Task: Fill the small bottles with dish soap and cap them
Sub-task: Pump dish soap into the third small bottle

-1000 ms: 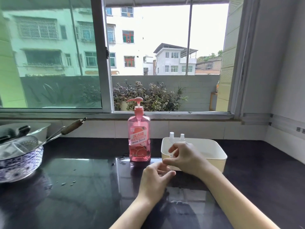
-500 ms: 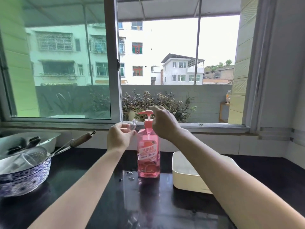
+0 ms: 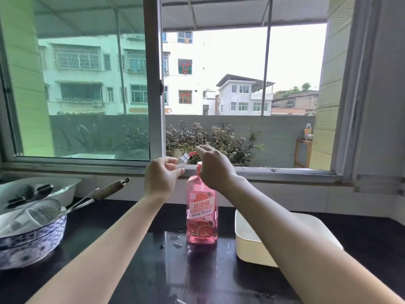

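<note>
A pink dish soap pump bottle (image 3: 202, 218) stands upright on the dark counter. My left hand (image 3: 163, 176) holds a small clear bottle (image 3: 183, 160), tilted, with its mouth close to the pump's spout. My right hand (image 3: 215, 170) rests on top of the pump head, fingers curved over it. A white tray (image 3: 247, 242) sits to the right of the soap bottle; my right forearm hides most of its inside.
At the left stand a blue patterned bowl (image 3: 30, 242) with a strainer and a wooden-handled utensil (image 3: 105, 191), plus a white basin (image 3: 63, 189) behind. Water drops (image 3: 175, 240) lie beside the soap bottle. The window sill runs behind.
Both hands rose from the tray to the pump. The left hand now holds a small bottle at the spout, and the right hand has settled on the pump head. The view tilted upward.
</note>
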Motion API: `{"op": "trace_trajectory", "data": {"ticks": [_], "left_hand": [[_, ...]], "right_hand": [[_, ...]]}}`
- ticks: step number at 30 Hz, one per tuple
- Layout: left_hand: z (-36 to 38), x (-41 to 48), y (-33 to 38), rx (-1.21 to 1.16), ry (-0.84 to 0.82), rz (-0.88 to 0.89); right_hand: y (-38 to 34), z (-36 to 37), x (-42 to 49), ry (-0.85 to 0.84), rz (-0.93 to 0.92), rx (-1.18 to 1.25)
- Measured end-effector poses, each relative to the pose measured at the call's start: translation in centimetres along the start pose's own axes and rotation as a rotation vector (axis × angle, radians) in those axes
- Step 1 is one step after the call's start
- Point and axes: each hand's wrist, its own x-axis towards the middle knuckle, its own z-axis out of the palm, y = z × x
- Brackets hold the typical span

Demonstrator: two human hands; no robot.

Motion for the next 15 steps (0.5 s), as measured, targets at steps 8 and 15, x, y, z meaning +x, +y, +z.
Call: {"op": "trace_trajectory", "data": {"ticks": [8, 15], "left_hand": [[0.7, 0.2, 0.8, 0.043, 0.007, 0.062], [1.0, -0.2, 0.3, 0.047, -0.037, 0.085]], "right_hand": [[-0.4, 0.8, 0.0, 0.09, 0.044, 0.023], [-0.3, 3.0, -1.1, 0.168, 0.074, 0.043]]}}
